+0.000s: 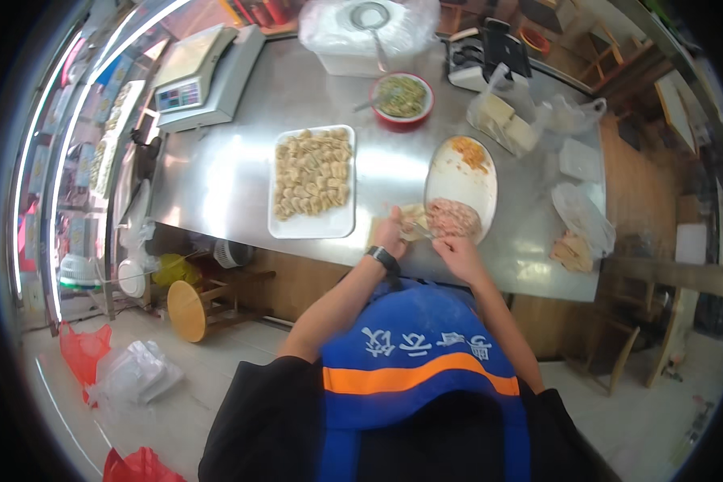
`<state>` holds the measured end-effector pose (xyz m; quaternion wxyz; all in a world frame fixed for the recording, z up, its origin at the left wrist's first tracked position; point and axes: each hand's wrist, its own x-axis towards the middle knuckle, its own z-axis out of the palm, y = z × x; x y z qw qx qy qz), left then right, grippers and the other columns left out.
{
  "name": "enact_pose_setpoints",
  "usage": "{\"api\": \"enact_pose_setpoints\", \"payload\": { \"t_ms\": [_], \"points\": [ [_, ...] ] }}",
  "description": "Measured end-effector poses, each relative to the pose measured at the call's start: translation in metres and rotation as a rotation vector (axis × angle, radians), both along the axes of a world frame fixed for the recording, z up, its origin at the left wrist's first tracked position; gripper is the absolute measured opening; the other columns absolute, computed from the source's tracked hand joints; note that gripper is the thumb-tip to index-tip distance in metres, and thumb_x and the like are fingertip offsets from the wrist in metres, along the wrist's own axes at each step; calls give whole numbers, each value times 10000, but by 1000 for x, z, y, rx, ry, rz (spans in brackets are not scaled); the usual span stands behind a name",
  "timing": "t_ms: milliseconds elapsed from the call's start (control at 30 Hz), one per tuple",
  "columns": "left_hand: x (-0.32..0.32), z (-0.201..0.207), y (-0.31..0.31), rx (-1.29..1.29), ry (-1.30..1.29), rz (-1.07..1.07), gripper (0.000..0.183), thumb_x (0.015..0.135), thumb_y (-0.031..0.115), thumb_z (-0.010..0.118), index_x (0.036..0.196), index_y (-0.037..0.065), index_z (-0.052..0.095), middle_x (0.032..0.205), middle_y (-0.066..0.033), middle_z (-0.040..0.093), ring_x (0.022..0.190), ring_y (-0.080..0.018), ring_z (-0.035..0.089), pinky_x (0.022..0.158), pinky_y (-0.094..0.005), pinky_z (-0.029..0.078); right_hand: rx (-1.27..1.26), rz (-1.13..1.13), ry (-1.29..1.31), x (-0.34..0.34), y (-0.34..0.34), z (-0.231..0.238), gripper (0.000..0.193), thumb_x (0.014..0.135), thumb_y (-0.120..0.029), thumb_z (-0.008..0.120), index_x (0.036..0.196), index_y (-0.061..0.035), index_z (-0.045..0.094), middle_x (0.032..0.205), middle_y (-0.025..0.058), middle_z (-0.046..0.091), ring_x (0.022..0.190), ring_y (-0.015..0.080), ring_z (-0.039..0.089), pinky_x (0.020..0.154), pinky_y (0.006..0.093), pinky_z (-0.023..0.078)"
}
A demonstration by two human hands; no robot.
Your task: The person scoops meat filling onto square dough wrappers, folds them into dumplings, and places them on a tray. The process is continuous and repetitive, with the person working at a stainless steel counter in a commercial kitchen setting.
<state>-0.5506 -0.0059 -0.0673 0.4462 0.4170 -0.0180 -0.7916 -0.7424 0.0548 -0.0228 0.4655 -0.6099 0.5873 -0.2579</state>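
At the near edge of the steel table, my left hand [390, 234] closes on the side of a pale dough wrapper [414, 215]. A smear of pink shows on the wrapper. Gripped in my right hand [459, 256] is a thin filling stick [422, 231], its tip reaching over the wrapper. Just beyond that hand, pink minced meat [453, 217] fills the near end of a white oval plate [463, 178]. Orange shreds [469, 153] lie at the plate's far end. Left of my hands, a white tray [312, 229] carries rows of folded dumplings [313, 171].
A red bowl [404, 123] of green filling stands farther back, near a white tub [349, 60] with a strainer on top. A scale [186, 88] sits back left. On the right are bagged pale blocks [503, 120], a plastic box [580, 160] and a plastic bag [582, 215].
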Motion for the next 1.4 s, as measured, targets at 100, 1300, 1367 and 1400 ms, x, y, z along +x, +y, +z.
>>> {"api": "enact_pose_setpoints", "payload": {
  "t_ms": [100,1300,1367,1400],
  "points": [
    [-16,18,-1,84,-83,61,393,1006,368,408,1005,13,577,857,-61,602,745,-172,575,698,-331,491,451,-39,-271,13,-10,10,405,967,-357,470,832,-27,661,552,-9,494,423,94,424,390,255,346],
    [53,39,7,-745,-739,-590,336,830,335,632,975,32,614,835,-143,675,784,-285,654,704,-412,501,-7,138,-67,-8,-47,-34,310,876,-250,605,791,33,699,690,66,671,641,127,608,610,286,488],
    [48,41,12,-973,-1027,-547,317,776,293,678,955,38,618,823,-170,669,743,-333,640,682,-415,501,-180,232,186,-4,-46,-38,362,881,-356,560,904,-15,678,857,95,647,836,200,555,763,360,419],
    [46,42,14,-1087,-1172,-521,313,749,272,701,945,41,621,817,-184,666,723,-357,633,671,-416,501,-352,298,402,-3,-42,-39,436,883,-456,519,1017,-66,659,1021,121,623,1028,268,504,909,430,349]
  ]
}}
